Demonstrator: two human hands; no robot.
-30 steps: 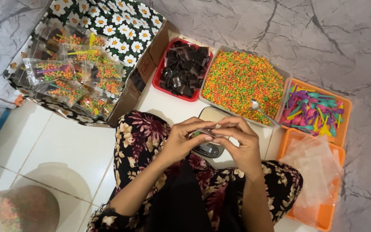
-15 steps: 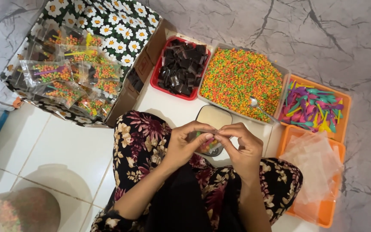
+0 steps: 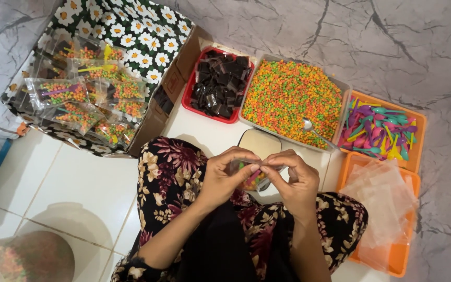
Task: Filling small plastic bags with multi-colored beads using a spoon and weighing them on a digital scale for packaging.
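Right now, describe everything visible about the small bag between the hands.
The small clear plastic bag sits pinched along its top edge between the left hand and the right hand, fingertips of both meeting on it. Through the film show orange and green candy bits and a pink stick-like piece. It hangs above the lap, over a flat cream scale. Its lower half is hidden by the fingers.

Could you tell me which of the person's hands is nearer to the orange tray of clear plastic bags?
Right. The right hand is just beside the orange tray of clear plastic bags, while the left hand sits farther away, across the small filled bag both pinch.
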